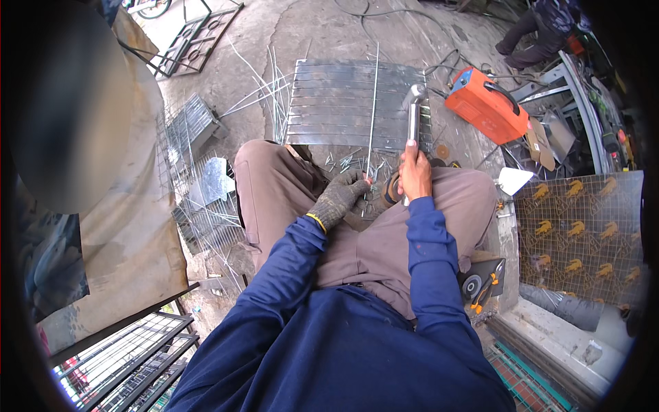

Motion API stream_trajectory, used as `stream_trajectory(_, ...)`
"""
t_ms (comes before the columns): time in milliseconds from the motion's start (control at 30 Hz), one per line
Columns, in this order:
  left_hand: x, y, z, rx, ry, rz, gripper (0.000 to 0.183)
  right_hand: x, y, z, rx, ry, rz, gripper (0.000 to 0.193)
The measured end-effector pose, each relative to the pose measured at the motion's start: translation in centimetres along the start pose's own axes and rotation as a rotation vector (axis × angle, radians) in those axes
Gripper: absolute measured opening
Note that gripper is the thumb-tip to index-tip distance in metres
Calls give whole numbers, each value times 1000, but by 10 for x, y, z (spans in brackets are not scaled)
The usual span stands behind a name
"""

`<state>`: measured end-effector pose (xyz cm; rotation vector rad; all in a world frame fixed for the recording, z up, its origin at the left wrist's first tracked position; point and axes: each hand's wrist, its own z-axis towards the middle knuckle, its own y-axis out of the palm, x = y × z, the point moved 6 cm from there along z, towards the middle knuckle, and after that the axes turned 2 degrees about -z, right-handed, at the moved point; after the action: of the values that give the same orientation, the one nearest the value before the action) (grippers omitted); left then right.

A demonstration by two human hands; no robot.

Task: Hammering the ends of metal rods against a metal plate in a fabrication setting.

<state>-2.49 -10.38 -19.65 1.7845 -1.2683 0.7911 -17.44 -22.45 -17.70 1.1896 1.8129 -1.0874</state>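
Observation:
My left hand [336,199], in a dark knitted glove with a yellow cuff, is closed on the lower end of a thin metal rod [374,103]. The rod stretches away from me over a dark metal sheet with parallel seams [326,103]. My bare right hand [416,176] grips the handle of a steel hammer [413,122], its head pointing away from me, above my right knee. Several short cut rod pieces [349,163] lie scattered on the ground between my knees. What the rod's near end rests on is mostly hidden by my hands.
An orange machine with a black handle [486,104] stands at the right, with cables behind it. Long thin rods [276,103] and wire mesh [199,206] lie at the left. A metal frame [199,38] is farther off. Another person's legs [532,38] show at the far right.

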Motion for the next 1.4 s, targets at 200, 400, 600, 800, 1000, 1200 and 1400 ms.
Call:
stream_trajectory(200,4,3,-1,22,-67,19,17,5,5,-17,-16,-44,20,60)
stream_trajectory(400,6,-3,18,68,126,40,20,-16,12,-41,10,-251,-60,55)
stream_trajectory(600,10,-4,24,55,40,83,20,-13,22,-46,-36,-186,-97,56)
stream_trajectory(800,6,-3,24,72,77,82,20,-25,28,-42,21,-284,-287,56)
stream_trajectory(1000,9,-2,20,97,64,44,19,-24,29,-27,-119,-41,-295,58)
stream_trajectory(1200,3,-2,29,97,89,129,24,-28,23,-12,-29,-131,-275,62)
stream_trajectory(1400,-8,-2,37,84,146,117,19,-30,24,-24,-6,-137,-224,63)
